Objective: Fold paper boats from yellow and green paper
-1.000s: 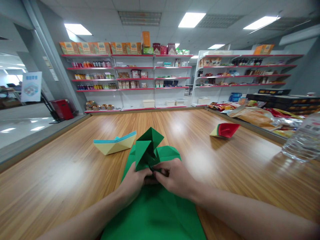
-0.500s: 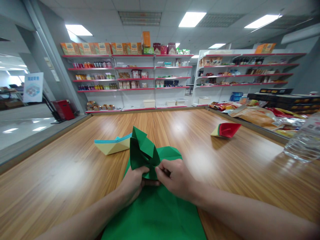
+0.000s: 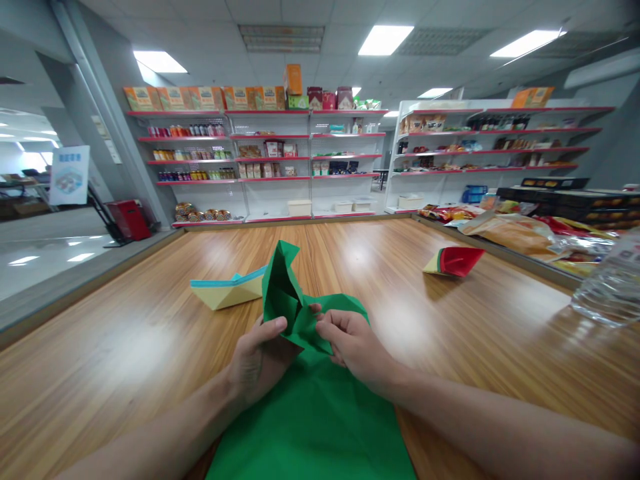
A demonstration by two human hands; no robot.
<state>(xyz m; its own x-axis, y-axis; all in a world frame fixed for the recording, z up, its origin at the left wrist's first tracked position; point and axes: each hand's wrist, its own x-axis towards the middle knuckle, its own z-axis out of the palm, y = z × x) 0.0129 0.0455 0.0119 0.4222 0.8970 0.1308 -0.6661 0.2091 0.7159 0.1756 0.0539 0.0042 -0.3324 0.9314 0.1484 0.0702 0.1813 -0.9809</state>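
Observation:
A folded piece of green paper (image 3: 283, 287) stands up between my two hands, its creased flaps forming a pointed, partly opened shape. My left hand (image 3: 263, 357) supports it from the left and below, thumb pressed on its near face and the other fingers behind it. On the right side, the thumb and fingers of my right hand (image 3: 353, 340) pinch its edge. Beneath both hands a large green sheet (image 3: 315, 427) lies on the wooden table, its far part showing beyond my right hand. Just left of the folded paper sits a yellow and blue paper boat (image 3: 225, 293).
A red and yellow folded paper boat (image 3: 456, 261) rests on the table (image 3: 500, 347) at the right. Near the right edge stands a clear plastic bottle (image 3: 607, 287). Snack packs (image 3: 510, 233) and black boxes (image 3: 575, 200) lie past the table's right border. Stocked shelves (image 3: 270, 160) line the back.
The folded green paper has turned and its tip has shifted slightly right and up. My left thumb has moved up onto its face, and my right fingers have shifted slightly along the edge.

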